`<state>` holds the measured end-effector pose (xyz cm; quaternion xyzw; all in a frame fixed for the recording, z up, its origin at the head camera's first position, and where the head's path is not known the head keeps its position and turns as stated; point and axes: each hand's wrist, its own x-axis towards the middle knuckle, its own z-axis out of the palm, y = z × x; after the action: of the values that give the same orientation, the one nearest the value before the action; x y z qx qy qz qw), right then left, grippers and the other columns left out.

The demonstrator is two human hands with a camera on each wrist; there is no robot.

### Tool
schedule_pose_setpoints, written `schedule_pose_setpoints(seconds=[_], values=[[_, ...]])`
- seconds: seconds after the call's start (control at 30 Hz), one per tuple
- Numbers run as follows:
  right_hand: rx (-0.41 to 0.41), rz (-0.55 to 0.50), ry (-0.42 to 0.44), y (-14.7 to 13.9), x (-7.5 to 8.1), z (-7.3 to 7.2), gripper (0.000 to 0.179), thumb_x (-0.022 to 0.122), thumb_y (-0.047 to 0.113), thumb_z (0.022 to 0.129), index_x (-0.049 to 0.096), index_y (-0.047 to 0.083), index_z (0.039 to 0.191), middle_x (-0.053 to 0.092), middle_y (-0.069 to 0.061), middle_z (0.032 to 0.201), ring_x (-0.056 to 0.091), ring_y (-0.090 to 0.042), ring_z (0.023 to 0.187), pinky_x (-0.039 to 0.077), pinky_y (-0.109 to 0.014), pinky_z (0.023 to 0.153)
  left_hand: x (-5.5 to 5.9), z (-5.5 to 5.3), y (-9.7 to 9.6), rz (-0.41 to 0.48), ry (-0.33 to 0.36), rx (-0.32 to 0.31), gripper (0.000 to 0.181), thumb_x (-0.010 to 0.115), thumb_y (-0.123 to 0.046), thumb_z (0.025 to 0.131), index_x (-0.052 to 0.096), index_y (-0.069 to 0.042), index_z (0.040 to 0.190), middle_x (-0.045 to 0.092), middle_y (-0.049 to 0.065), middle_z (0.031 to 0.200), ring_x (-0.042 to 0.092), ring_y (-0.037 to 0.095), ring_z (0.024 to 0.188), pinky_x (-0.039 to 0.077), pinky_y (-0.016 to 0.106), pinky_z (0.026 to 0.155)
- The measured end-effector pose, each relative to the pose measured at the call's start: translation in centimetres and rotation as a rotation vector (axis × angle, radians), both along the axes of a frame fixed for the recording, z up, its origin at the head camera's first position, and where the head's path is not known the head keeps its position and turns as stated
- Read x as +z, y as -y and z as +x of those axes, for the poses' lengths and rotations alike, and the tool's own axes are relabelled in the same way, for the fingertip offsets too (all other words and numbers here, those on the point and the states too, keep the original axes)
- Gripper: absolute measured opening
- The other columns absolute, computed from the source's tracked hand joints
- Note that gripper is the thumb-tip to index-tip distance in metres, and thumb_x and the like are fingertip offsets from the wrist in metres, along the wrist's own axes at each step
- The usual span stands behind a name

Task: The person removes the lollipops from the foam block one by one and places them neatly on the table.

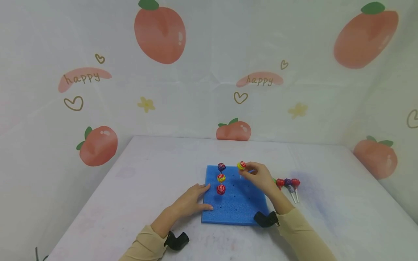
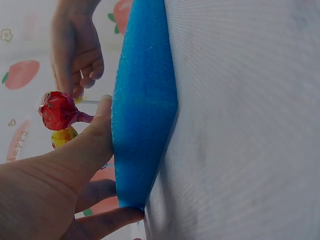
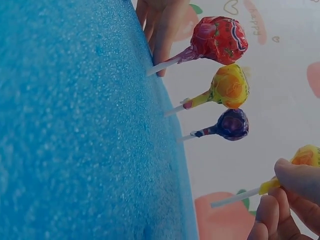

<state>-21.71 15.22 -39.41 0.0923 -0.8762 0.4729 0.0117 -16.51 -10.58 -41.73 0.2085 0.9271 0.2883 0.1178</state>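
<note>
A blue foam board (image 1: 243, 210) with small holes lies on the table. Three wrapped lollipops stand upright in a column on its left part: a purple one (image 1: 221, 167) at the back, a yellow-and-red one (image 1: 221, 178), and a red one (image 1: 221, 189) in front. My left hand (image 1: 189, 202) rests spread at the board's left edge, thumb on the top surface, fingers by the side. Above the board's back part, my right hand (image 1: 260, 176) pinches a yellow lollipop (image 3: 306, 156) just below its candy. The stick's lower tip hangs free of the foam in the right wrist view.
To the right of the board lie several more lollipops, among them a purple one (image 1: 287, 182) and a red one (image 1: 295, 182); a green one is partly hidden behind my right hand. A printed fabric backdrop (image 1: 196, 98) rises behind the white table (image 1: 156, 163).
</note>
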Motion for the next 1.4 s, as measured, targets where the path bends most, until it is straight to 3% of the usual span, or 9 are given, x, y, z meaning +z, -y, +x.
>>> schedule_pose_setpoints(seconds=[0.63, 1.0, 1.23, 1.4], values=[[-0.028, 0.007, 0.016, -1.0, 0.3, 1.0, 0.02, 0.067, 0.019, 0.086, 0.067, 0.003, 0.1, 0.07, -0.015, 0.098, 0.062, -0.015, 0.074, 0.051, -0.021, 0.067, -0.2, 0.0, 0.1, 0.005, -0.002, -0.007, 0.077, 0.069, -0.038, 0.082, 0.038, -0.001, 0.141, 0.039, 0.021, 0.146, 0.028, 0.044, 0.138, 0.029, 0.058, 0.109], [-0.028, 0.014, 0.005, -1.9, 0.1, 1.3, 0.023, 0.066, 0.021, 0.087, 0.065, 0.003, 0.101, 0.069, -0.016, 0.1, 0.065, -0.017, 0.077, 0.056, -0.028, 0.072, -0.2, 0.1, 0.2, 0.01, -0.014, -0.021, 0.077, 0.069, -0.038, 0.082, 0.038, 0.0, 0.141, 0.039, 0.022, 0.145, 0.029, 0.045, 0.137, 0.029, 0.058, 0.109], [-0.022, -0.004, 0.02, -2.5, 0.2, 1.6, 0.026, 0.066, 0.023, 0.088, 0.065, 0.002, 0.103, 0.068, -0.017, 0.101, 0.063, -0.016, 0.078, 0.052, -0.02, 0.068, -0.2, 0.2, 0.2, 0.007, -0.011, -0.017, 0.077, 0.069, -0.039, 0.082, 0.038, 0.0, 0.141, 0.039, 0.022, 0.145, 0.029, 0.044, 0.137, 0.029, 0.058, 0.109], [-0.027, -0.01, 0.035, -2.8, 0.3, 1.8, 0.028, 0.065, 0.025, 0.088, 0.063, 0.001, 0.103, 0.068, -0.017, 0.098, 0.062, -0.016, 0.077, 0.053, -0.023, 0.065, -0.1, 0.2, 0.1, 0.005, -0.01, -0.015, 0.077, 0.069, -0.039, 0.082, 0.038, -0.001, 0.141, 0.039, 0.022, 0.145, 0.029, 0.044, 0.137, 0.029, 0.058, 0.109]])
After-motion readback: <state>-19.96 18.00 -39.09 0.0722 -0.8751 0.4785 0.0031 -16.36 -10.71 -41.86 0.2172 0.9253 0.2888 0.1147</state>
